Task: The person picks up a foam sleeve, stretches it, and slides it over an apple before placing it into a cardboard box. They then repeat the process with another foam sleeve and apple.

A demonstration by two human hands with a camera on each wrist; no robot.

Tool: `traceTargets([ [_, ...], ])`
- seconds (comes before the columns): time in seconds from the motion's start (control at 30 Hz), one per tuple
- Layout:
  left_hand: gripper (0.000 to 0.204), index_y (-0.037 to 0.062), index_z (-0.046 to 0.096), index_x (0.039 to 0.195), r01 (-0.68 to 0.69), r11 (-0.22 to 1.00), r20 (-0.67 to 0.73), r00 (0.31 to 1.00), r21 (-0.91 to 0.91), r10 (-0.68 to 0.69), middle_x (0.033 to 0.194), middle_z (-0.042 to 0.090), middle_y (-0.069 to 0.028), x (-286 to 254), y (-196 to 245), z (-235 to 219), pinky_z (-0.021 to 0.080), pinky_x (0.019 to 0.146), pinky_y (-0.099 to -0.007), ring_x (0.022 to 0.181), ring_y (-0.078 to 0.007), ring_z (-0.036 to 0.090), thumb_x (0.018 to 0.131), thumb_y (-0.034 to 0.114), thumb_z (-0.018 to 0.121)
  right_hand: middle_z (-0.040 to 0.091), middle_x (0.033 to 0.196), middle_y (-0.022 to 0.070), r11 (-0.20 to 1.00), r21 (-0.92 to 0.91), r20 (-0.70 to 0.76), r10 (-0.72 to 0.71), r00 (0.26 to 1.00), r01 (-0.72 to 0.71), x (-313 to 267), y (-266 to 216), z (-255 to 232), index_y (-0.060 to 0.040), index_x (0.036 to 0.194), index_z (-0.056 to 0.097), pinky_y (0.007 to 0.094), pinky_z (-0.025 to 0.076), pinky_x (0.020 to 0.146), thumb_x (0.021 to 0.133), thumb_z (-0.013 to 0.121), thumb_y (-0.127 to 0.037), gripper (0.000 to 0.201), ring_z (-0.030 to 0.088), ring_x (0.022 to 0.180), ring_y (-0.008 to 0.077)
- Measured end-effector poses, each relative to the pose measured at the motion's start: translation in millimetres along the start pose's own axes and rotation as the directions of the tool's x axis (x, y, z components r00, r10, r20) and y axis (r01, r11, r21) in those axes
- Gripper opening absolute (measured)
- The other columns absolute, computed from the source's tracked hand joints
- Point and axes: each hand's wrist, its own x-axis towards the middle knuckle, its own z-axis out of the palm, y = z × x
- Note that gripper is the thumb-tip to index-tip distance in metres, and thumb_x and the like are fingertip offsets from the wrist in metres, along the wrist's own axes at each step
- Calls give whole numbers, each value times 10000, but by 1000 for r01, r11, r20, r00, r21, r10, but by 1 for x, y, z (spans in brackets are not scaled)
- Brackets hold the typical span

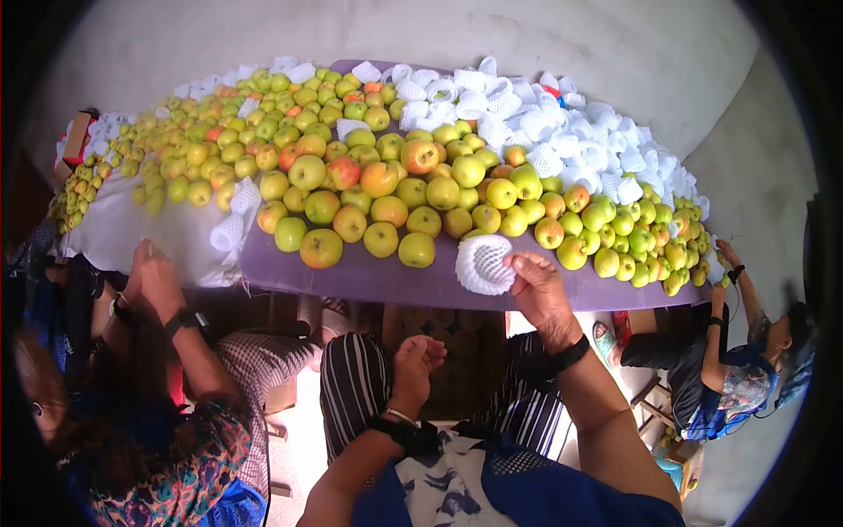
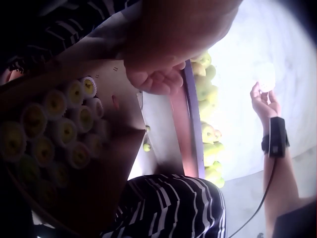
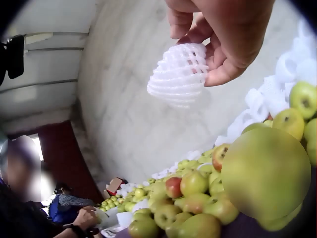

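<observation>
A white foam fruit net (image 1: 485, 283) is pinched by its rim between the thumb and fingers of my right hand (image 1: 542, 294), above the front edge of the purple table (image 1: 369, 279). In the right wrist view the foam net (image 3: 176, 79) looks cup-shaped, with nothing inside that shows. Yellow-green apples (image 1: 321, 249), some blushed red, lie heaped just behind it. My left hand (image 1: 413, 373) hangs over my lap, below the table edge, its fingers loosely curled around nothing. Beneath it, in the left wrist view, a cardboard box (image 2: 119, 94) holds rows of apples in foam nets (image 2: 65, 131).
A pile of white foam nets (image 1: 562, 132) lies along the back right of the table, against the wall. One person sits at the left, with hands (image 1: 158, 277) near a white cloth (image 1: 114, 220). Another person (image 1: 746, 386) sits at the far right.
</observation>
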Motion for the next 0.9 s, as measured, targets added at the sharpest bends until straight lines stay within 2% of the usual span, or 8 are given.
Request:
traceTargets([
  [0.13, 204, 77, 516, 959, -10, 997, 65, 998, -76, 15, 858, 590, -34, -5, -4, -5, 442, 677, -255, 762, -127, 567, 881, 253, 449, 616, 822, 42, 955, -255, -54, 141, 989, -150, -57, 71, -20, 1, 854, 624, 244, 457, 690, 788, 577, -68, 107, 568, 760, 119],
  [0.23, 293, 103, 507, 1081, 113, 987, 181, 979, -111, -91, 868, 564, 9, -8, -10, -3, 440, 661, -266, 767, -106, 543, 855, 288, 501, 614, 822, 47, 962, -133, -73, 229, 971, -238, -76, 103, -31, -13, 864, 612, 253, 450, 716, 797, 549, -44, 97, 565, 769, 121],
  [0.37, 202, 101, 515, 998, 212, 975, 211, 958, -67, -194, 852, 563, 12, -6, -21, -15, 434, 651, -245, 759, -94, 545, 849, 236, 502, 606, 806, 38, 960, -16, -51, 280, 959, -281, -81, 118, -45, -26, 839, 602, 244, 450, 707, 797, 546, -43, 72, 563, 765, 116],
  [0.43, 188, 106, 503, 986, 256, 965, 210, 948, -48, -241, 839, 551, 17, -9, -23, -13, 428, 648, -244, 757, -93, 536, 825, 200, 534, 593, 841, 53, 940, -201, -33, 275, 961, -276, -78, 124, -55, -10, 901, 589, 239, 452, 677, 767, 563, -36, 139, 555, 765, 114],
  [0.57, 206, 105, 486, 970, 202, 979, 132, 971, -6, -199, 903, 555, -4, -8, -29, -11, 450, 660, -280, 808, -124, 551, 795, 155, 583, 580, 864, 60, 964, -204, 38, 184, 982, -173, -81, 131, -57, -10, 930, 556, 259, 461, 686, 740, 561, -5, 190, 559, 776, 128],
  [0.63, 240, 82, 463, 993, 73, 996, 66, 995, 54, -77, 914, 554, -33, -8, -30, -9, 469, 688, -302, 837, -152, 557, 787, 113, 580, 566, 852, 52, 945, -273, -66, 168, 984, -180, -84, 129, -48, -7, 923, 526, 274, 464, 678, 708, 564, 20, 220, 558, 771, 142],
  [0.77, 260, 61, 450, 996, 59, 984, 23, 998, 167, -64, 922, 550, -53, -8, -30, -10, 484, 704, -309, 831, -164, 561, 773, 80, 583, 559, 816, 47, 927, -321, -66, 181, 981, -192, -85, 130, -47, -6, 858, 522, 273, 459, 659, 671, 590, 3, 199, 547, 751, 134],
  [0.9, 245, 56, 460, 961, 56, 959, 34, 997, 279, -68, 896, 554, -49, -10, -30, -10, 492, 687, -295, 798, -153, 569, 759, 77, 599, 564, 795, 66, 808, -575, -20, 148, 989, -132, -83, 141, -57, -5, 829, 528, 265, 453, 643, 629, 616, -32, 220, 536, 733, 123],
])
